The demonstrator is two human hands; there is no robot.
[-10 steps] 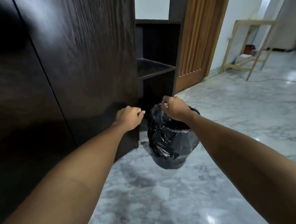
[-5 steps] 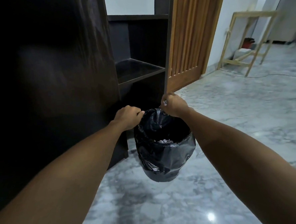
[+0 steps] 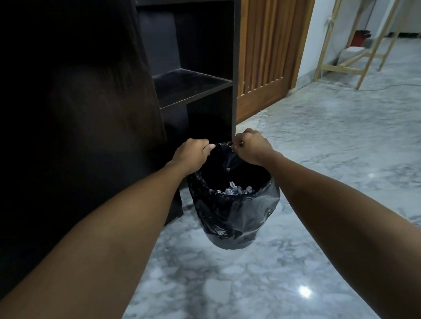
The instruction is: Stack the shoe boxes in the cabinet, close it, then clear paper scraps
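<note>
A small bin lined with a black plastic bag point(image 3: 235, 217) hangs above the marble floor, held by both hands at its far rim. My left hand point(image 3: 192, 155) grips the bag's edge on the left, and my right hand point(image 3: 251, 145) grips it on the right. Crumpled white paper scraps point(image 3: 232, 190) lie inside the bag. The dark wooden cabinet point(image 3: 66, 118) fills the left side with its doors shut. No shoe boxes are in view.
An open dark shelf unit point(image 3: 192, 84) stands just behind the bin. A brown slatted wooden door point(image 3: 269, 47) is beyond it. A light wooden frame point(image 3: 359, 34) stands at the far right on the grey marble floor point(image 3: 329, 176).
The view has shifted right and closer to the shelf unit. The bin has swung toward the middle, and the paper scraps inside have come into sight. Both hands keep their grip.
</note>
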